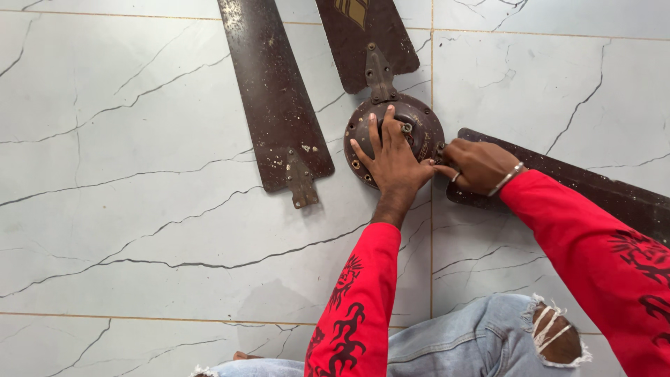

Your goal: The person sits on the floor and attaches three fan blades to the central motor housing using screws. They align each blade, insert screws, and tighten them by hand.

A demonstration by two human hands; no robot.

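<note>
With the fan motor hub lying flat on the marble-pattern tiled floor, the left hand presses down on top of it, fingers spread open and flat across the housing. That reads as bracing: it would keep the round body from turning or sliding on the smooth tile. No grip, just palm and fingertips bearing down.

Right hand sits at the hub's right edge, where the right-side blade meets it. Fingers curled closed around something small at that joint; a fastener or a tool tip is likely, but it's hidden by the knuckles, so can't tell what. Ring and bracelet visible on that hand.

Top blade appears attached through its metal bracket. The loose blade lies to the left, bracket end clear of the hub, not touching it. It sits near the left hand but doesn't block it.

Obstructions: the left hand covers most of the hub top, hiding the screw points beneath. Person's knee in torn jeans is below, well apart from the hub. Red sleeves cross the lower frame.
</note>
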